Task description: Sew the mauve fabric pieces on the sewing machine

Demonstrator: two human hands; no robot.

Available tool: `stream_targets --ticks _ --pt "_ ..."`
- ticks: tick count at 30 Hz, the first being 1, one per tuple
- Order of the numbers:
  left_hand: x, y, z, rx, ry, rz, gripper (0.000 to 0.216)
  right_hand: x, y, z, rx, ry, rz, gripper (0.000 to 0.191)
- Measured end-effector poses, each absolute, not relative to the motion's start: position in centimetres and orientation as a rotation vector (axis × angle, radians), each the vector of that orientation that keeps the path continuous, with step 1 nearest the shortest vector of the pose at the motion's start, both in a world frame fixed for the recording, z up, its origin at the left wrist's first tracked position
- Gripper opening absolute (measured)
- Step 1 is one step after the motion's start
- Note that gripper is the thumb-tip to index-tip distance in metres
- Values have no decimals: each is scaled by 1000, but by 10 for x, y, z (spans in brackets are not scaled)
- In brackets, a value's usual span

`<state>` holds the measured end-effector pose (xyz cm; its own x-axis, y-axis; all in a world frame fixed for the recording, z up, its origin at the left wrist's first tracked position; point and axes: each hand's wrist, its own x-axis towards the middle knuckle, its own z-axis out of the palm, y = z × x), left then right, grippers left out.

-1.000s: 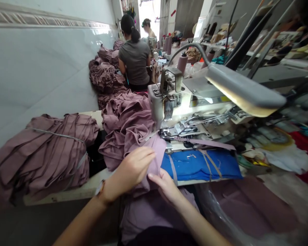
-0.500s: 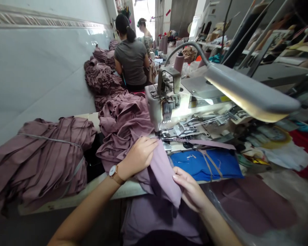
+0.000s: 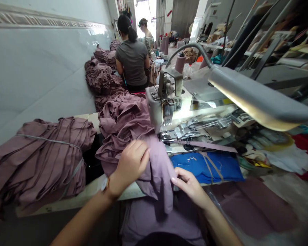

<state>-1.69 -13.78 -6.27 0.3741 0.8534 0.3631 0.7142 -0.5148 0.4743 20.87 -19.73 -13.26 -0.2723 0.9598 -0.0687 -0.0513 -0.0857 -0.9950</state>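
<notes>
My left hand [image 3: 130,163] lies curled on a mauve fabric piece [image 3: 157,167] at the table's front edge, fingers pressing the cloth; a watch sits on that wrist. My right hand [image 3: 190,186] pinches the same piece at its lower right edge, where it hangs off the table. The cloth runs up to the presser foot of the sewing machine [image 3: 166,102]. A mauve tape strip [image 3: 207,146] leads from the foot to the right. A blue cloth [image 3: 207,167] lies under the strip.
A bundle of mauve pieces tied with a strip [image 3: 41,160] lies at the left. A heap of sewn mauve fabric [image 3: 123,119] is behind the machine. A grey lamp [image 3: 256,95] hangs over the right. A person in a grey shirt [image 3: 132,63] sits ahead.
My left hand drew back from the presser foot toward me along the cloth. My right hand shifted slightly left and now pinches the hanging edge, which has folded narrower.
</notes>
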Motion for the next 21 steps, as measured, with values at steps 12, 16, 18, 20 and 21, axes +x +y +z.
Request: stream_targets --ticks 12,16,18,20,21 --pt "13 -235 -109 226 595 953 24 192 -208 -90 -798 -1711 1376 28" --pt "12 -232 -84 236 583 1018 13 198 -225 -87 -958 -1655 1192 14" --pt "17 -237 -89 136 614 893 12 201 -235 -91 -998 -1614 1184 13" --pt "26 -243 -100 45 574 736 32 203 -243 -95 -1026 -1573 1199 16" --pt "31 -246 -106 22 532 680 43 203 -246 -97 -1040 -1553 1214 19"
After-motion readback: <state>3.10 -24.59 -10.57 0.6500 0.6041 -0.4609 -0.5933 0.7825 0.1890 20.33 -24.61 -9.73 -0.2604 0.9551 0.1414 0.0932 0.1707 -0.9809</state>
